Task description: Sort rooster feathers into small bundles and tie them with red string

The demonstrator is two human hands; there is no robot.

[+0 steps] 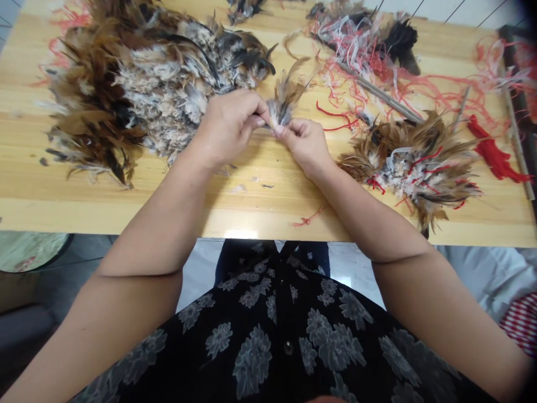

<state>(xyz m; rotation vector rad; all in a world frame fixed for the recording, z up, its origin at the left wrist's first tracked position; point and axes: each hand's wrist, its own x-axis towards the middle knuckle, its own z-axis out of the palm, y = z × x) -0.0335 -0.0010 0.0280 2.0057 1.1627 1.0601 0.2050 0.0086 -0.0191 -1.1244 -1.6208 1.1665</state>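
Both of my hands meet over the middle of a wooden table [138, 207]. My left hand [229, 126] is closed, pinching the base of a small bunch of brown and grey feathers [285, 95]. My right hand [306, 143] is also closed, its fingertips gripping the same bunch from below at the quill ends. The feather tips fan up and away from me. A big loose heap of brown, white and black feathers [138, 78] lies just left of my left hand.
A tied feather bundle with red thread [415, 162] lies to the right. Tangled red and white strings [361, 50] and thin sticks [377, 92] cover the far right. A red tassel [493, 151] sits near the right edge. A loose red thread [308, 218] lies by the table's front edge.
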